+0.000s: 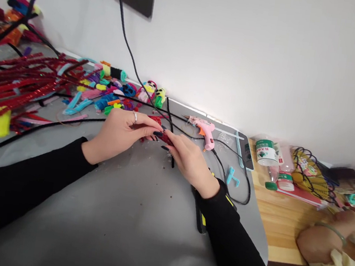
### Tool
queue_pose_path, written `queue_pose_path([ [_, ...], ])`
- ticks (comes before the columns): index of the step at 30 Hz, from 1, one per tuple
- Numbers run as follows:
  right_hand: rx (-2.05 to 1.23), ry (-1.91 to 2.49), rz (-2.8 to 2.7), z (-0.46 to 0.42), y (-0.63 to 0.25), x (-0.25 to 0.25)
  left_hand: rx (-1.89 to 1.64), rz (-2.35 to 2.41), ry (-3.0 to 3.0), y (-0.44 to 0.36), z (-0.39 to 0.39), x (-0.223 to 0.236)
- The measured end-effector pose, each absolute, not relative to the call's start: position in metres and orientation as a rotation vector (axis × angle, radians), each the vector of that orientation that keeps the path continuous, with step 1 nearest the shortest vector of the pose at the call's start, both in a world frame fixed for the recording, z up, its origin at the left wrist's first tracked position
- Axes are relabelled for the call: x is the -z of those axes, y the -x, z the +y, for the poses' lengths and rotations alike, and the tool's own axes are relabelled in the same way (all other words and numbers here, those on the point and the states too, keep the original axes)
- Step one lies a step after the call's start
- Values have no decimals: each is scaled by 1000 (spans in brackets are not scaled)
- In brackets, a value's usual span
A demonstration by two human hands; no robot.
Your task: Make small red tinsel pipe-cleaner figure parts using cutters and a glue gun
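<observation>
Two hands share one red glittery piece (166,139): it sits between them, above the table (137,233), with the left hand (124,126) at its left end and the right hand (190,159) at its right, so neither is nearer. Its long axis seems to slant from upper left to lower right, though fingers cover much of it. Each grip is closed to a pinch, thumb and fingertips together on the piece; whether both press equally, I cannot tell. Counting outward: one pink glue gun (206,132) lies beyond the right hand, nozzle pointing left; one phone (247,152) rests near the table's right edge, and one small light-blue piece (233,177) sits nearer the right wrist. One black-and-yellow tool (201,218) is partly under the right forearm. Two small figures, one pink and yellow (151,87), one yellow and green (160,97), are by the wall. Red tinsel stems (22,82) at left are too tangled to count. Two bottles, one green-labelled (265,150), one pinkish (287,168), are at right.
</observation>
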State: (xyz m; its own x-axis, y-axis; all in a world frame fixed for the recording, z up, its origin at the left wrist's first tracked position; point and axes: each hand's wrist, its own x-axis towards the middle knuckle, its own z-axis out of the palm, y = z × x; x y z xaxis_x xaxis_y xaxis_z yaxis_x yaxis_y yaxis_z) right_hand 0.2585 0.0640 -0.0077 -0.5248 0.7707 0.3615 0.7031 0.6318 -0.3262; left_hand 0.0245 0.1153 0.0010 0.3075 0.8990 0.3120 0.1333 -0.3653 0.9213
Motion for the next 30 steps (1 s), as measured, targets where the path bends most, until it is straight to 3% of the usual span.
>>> queue_pose_path([
  [30, -324, 1186, -2272, 65, -258, 7, -1046, 974, -1844, -21, 121, -2],
])
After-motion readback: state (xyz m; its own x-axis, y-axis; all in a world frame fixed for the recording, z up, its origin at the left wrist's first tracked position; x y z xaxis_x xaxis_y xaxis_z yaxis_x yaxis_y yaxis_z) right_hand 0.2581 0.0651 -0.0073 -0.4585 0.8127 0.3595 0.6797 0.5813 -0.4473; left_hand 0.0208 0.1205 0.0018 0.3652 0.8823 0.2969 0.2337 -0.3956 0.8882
